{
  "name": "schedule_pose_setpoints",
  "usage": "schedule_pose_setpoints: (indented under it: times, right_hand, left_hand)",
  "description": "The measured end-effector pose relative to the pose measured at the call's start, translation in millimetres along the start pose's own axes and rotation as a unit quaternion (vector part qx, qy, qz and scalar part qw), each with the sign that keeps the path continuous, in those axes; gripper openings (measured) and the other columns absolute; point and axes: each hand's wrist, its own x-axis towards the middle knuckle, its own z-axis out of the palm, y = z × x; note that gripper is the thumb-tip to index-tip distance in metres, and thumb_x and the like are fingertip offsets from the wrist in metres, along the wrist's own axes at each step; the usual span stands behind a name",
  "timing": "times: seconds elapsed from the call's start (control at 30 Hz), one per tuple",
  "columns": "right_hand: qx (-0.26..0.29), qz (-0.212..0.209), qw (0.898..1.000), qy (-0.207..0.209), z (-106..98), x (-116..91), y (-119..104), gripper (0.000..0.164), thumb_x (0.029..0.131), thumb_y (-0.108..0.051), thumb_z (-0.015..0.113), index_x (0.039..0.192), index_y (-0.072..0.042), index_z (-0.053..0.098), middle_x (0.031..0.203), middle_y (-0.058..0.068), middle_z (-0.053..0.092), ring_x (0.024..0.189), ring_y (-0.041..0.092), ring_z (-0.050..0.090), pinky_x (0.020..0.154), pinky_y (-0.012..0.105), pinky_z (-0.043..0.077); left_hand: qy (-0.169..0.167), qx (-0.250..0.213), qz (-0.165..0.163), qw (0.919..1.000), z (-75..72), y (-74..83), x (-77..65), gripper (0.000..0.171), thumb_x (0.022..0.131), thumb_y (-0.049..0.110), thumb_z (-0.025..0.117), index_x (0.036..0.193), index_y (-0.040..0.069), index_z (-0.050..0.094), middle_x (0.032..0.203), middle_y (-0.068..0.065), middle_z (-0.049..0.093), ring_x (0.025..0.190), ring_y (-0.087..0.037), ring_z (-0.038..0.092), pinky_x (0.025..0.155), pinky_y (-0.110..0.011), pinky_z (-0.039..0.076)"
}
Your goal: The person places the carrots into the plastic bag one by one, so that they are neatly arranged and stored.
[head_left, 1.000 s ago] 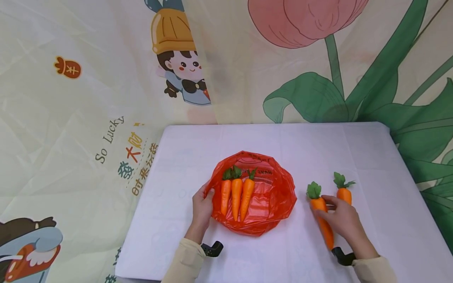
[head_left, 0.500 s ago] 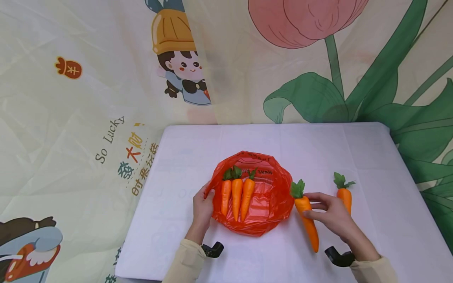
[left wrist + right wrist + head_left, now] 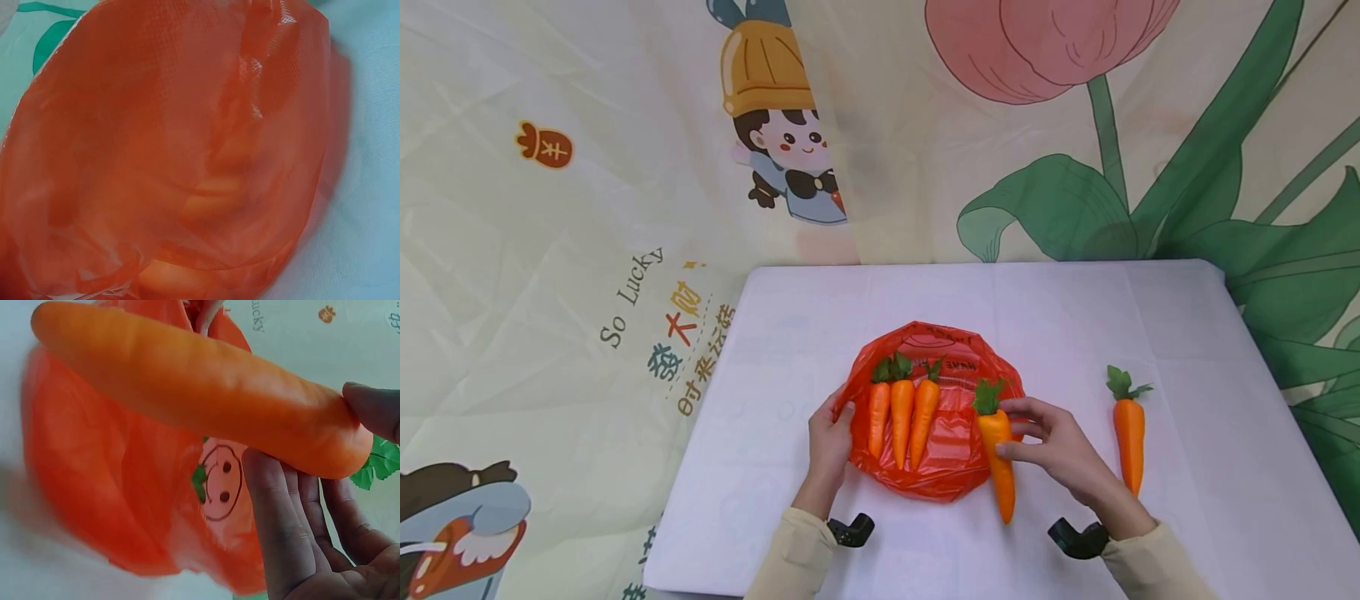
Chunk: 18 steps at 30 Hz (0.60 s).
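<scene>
My right hand (image 3: pixel 1048 437) pinches a carrot (image 3: pixel 997 454) near its leafy top, thumb on one side and fingers on the other. In the head view this carrot overlaps the right rim of the red plastic bag (image 3: pixel 955 425), its tip pointing toward me. The right wrist view shows the carrot (image 3: pixel 187 387) across the bag, which bears a printed smiling face. At the bag's left rim my left hand (image 3: pixel 831 437) grips the plastic. Three carrots (image 3: pixel 901 421) lie side by side inside the wide-mouthed bag, leaves away from me. Red film (image 3: pixel 175 137) fills most of the left wrist view.
Another carrot (image 3: pixel 1129 442) lies on the white table (image 3: pixel 1195 333) to the right, its tip close to my right forearm. Behind the table hangs a printed cloth (image 3: pixel 910 167) with a tulip and cartoon figures.
My right hand has carried its carrot leftward from beside the lone carrot to over the bag's right rim. The left hand keeps its grip on the bag.
</scene>
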Motion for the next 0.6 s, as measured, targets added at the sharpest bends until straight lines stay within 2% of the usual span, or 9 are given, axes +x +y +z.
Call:
schedule_pose_setpoints:
  times: [0.27, 0.6]
  right_hand:
    - [0.031, -0.024, 0.999, -0.031, 20, 13, -12, 0.06, 0.084, -0.02, 0.084, 0.135, -0.003, 0.057, 0.128, 0.015, 0.061, 0.113, 0.031, 0.064, 0.088, 0.039, 0.059]
    - [0.08, -0.043, 0.996, -0.014, 36, 30, -28, 0.061, 0.087, -0.018, 0.082, 0.139, -0.004, 0.054, 0.132, 0.016, 0.059, 0.117, 0.032, 0.061, 0.087, 0.039, 0.059]
  left_hand:
    - [0.002, 0.0, -0.004, 1.0, -0.3, 0.7, -0.8, 0.042, 0.107, 0.015, 0.05, 0.149, 0.013, 0.051, 0.147, -0.006, 0.053, 0.133, -0.026, 0.051, 0.107, -0.04, 0.045]
    - [-0.001, -0.007, -0.006, 1.0, -0.4, 3.9, -2.4, 0.043, 0.107, 0.013, 0.049, 0.15, 0.012, 0.05, 0.148, -0.006, 0.053, 0.135, -0.026, 0.05, 0.108, -0.039, 0.044]
